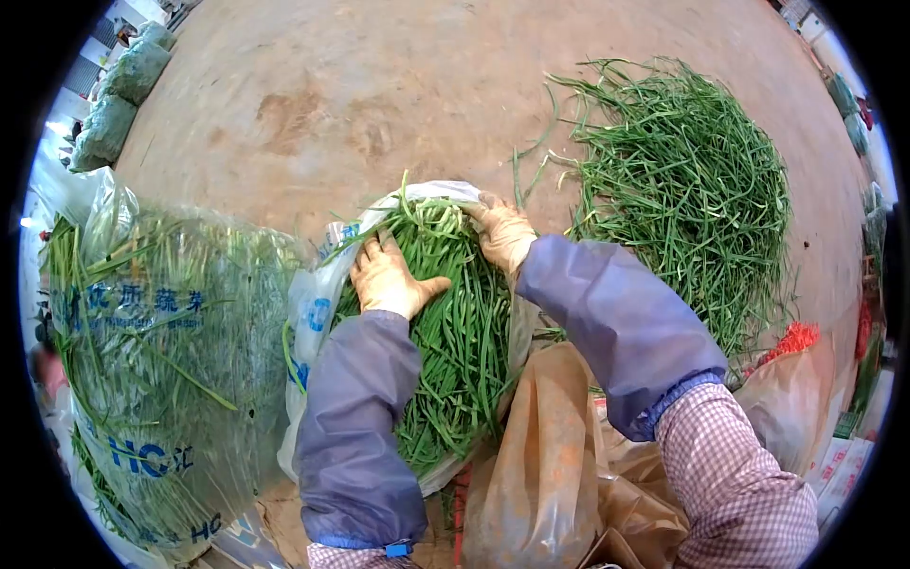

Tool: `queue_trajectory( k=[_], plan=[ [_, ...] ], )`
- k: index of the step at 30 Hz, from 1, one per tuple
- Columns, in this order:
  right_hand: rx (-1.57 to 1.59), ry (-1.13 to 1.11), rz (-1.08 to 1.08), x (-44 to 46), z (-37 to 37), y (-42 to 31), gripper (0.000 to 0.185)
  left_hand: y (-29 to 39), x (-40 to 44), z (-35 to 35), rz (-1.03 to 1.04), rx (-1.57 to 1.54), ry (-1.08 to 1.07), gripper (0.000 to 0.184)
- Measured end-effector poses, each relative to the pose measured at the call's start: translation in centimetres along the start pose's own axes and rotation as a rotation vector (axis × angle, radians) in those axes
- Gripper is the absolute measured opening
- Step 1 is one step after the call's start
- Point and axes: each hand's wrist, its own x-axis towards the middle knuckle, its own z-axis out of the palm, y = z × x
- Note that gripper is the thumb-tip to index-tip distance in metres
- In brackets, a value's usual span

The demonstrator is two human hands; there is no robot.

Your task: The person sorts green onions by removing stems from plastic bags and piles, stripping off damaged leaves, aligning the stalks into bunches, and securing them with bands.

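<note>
A white plastic bag (308, 327) with blue print lies open in front of me, packed with long thin greens that look like garlic chives (455, 351). My left hand (389, 275), in a thin pale glove, presses on the greens near the bag's left rim, thumb and fingers spread. At the upper right of the same bag, my right hand (504, 232), gloved alike, has its fingers closed over the plastic rim. Part of that grip is hidden. Purple sleeve covers are on both forearms.
A full clear bag of greens (190, 379) stands at left. A loose pile of greens (682, 190) lies on the brown floor (332, 85) at right. Brown plastic (545, 455) is near my lap, and a red string bundle (796, 339) sits to the right. Stuffed sacks (104, 128) line the far left.
</note>
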Motion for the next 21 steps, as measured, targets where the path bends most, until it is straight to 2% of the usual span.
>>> queue_trajectory(
  k=[1, 2, 3, 6, 7, 8, 10, 11, 14, 17, 18, 19, 21],
  plan=[
    [0.152, -0.023, 0.001, 0.1, 0.2, 0.6, 0.052, -0.5, 0.5, 0.1, 0.018, -0.040, 0.017, 0.122],
    [0.304, -0.047, 0.002, 0.2, 0.9, 1.7, 0.051, -0.3, 0.9, -0.9, -0.029, -0.068, -0.066, 0.115],
    [0.345, -0.025, -0.039, 0.6, 1.7, 2.6, 0.047, -0.5, 1.0, -0.8, -0.014, -0.055, -0.034, 0.111],
    [0.596, -0.099, 0.060, 0.3, 1.8, 2.7, 0.044, -1.3, 1.7, -0.8, 0.018, -0.099, -0.042, 0.104],
    [0.618, -0.137, 0.063, 0.2, 1.4, 2.7, 0.043, -2.0, 2.1, -1.0, 0.026, -0.127, -0.061, 0.103],
    [0.585, -0.148, 0.060, 0.1, 0.9, 2.6, 0.043, -3.4, 2.9, -0.6, 0.115, -0.283, -0.004, 0.100],
    [0.519, -0.175, 0.057, -0.3, 0.3, 2.5, 0.043, -5.2, 4.3, -0.8, 0.117, -0.460, -0.159, 0.100],
    [0.441, -0.154, 0.013, -0.5, 0.1, 2.6, 0.043, -5.4, 4.3, -1.0, 0.123, -0.429, -0.127, 0.098],
    [0.478, -0.179, 0.111, -0.2, 0.4, 2.3, 0.044, -5.0, 3.8, -1.2, 0.146, -0.299, -0.109, 0.095],
    [0.811, -0.173, 0.334, -0.2, 2.3, 2.5, 0.044, -4.4, 3.4, -2.3, 0.079, -0.330, -0.151, 0.092],
    [0.895, -0.193, 0.323, 0.1, 2.8, 2.8, 0.044, -4.4, 3.3, -2.6, 0.047, -0.357, -0.177, 0.092],
    [0.979, -0.212, 0.313, 0.4, 2.7, 2.9, 0.043, -5.1, 3.3, -2.3, 0.116, -0.423, -0.113, 0.089],
    [1.157, -0.246, 0.296, -0.1, 2.0, 3.6, 0.040, -6.2, 3.2, -2.0, 0.138, -0.503, -0.146, 0.086]
  ],
)
